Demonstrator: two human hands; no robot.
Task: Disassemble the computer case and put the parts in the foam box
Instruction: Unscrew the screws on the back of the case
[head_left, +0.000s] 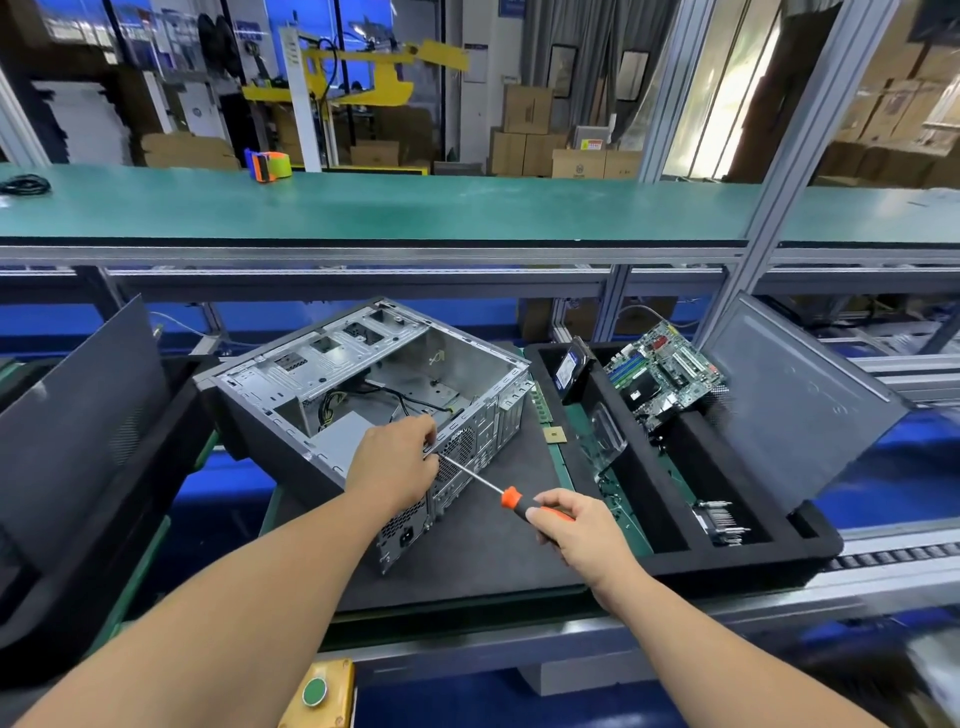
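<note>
- Foam box, black, on conveyor to the right of the case. Holds: motherboard tilted up at far end, hard drive leaning on the far-left wall, clear plastic piece in the mid slot, finned heatsink at near end.
- Grey side panel leans against box's right edge.
- Computer case lies on its side on black mat, open side up. Long axis runs near-right to far-left; rear I/O face w/ vents + power socket toward me.
- Inside case: grey PSU block, a few black cables, empty drive cage at far end.
- My left hand rests on rear top edge of case, fingers curled over the rim near driver tip.
- My right hand wraps the orange handle of screwdriver; shaft points up-left to the case's rear edge.
- Small gold chip + RAM stick on mat btwn case and box.
- Can't see the screw itself; left fingers hide the tip.
- Left: another dark panel, cut off by frame edge.
</note>
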